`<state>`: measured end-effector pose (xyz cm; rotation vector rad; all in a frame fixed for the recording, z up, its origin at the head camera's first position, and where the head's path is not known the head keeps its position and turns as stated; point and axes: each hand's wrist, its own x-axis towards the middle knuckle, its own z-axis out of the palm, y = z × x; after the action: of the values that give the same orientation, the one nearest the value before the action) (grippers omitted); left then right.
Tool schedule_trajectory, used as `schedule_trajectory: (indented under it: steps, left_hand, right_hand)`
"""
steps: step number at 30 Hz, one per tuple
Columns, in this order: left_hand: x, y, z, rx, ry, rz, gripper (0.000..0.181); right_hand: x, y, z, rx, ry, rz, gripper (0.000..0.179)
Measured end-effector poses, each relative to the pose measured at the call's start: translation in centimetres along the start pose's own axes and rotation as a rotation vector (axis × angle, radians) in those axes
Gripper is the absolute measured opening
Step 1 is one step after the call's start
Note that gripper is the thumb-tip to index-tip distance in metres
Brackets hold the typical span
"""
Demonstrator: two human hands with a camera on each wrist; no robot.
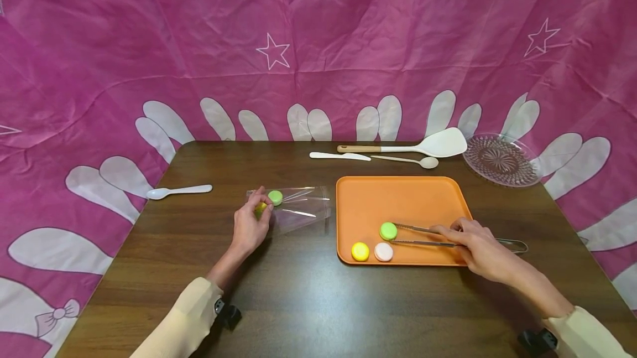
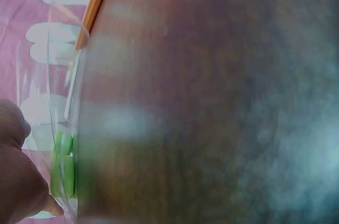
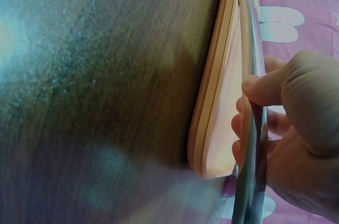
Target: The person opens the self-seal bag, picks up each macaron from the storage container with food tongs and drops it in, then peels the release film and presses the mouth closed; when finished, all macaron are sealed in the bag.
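Observation:
My left hand (image 1: 252, 224) pinches the left end of a clear plastic bag (image 1: 308, 208) lying on the table. A green macaron (image 1: 275, 197) shows inside the bag, and a yellow macaron (image 1: 260, 209) is partly hidden by my fingers. In the left wrist view, green macaron shells (image 2: 67, 175) show through the film. Over the orange tray (image 1: 408, 192), my right hand (image 1: 480, 247) grips metal tongs (image 1: 423, 243). Their tips stand on either side of a green macaron (image 1: 388, 231) on the tray. Beside it lie a yellow macaron (image 1: 360, 252) and a pale pink macaron (image 1: 384, 252).
Behind the tray lie a white spatula (image 1: 443, 143) with a wooden handle, a white knife (image 1: 338, 156) and a beige spoon (image 1: 429, 162). A clear patterned plate (image 1: 502, 160) sits at the back right corner. A white spoon (image 1: 179, 191) lies at the left.

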<state>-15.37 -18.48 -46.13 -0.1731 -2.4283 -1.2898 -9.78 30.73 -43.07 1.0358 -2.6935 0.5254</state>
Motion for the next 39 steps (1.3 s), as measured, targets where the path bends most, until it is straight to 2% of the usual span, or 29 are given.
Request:
schedule_trajectory:
  steps: [18, 39]
  left_hand:
    - [0.06, -0.12, -0.07, -0.017, -0.005, -0.008, 0.01]
    - [-0.01, 0.0, -0.05, -0.011, -0.005, -0.012, 0.01]
  right_hand:
    - [0.08, 0.23, 0.32, 0.001, 0.013, -0.027, 0.08]
    - [0.72, 0.26, -0.09, -0.005, -0.02, 0.037, 0.071]
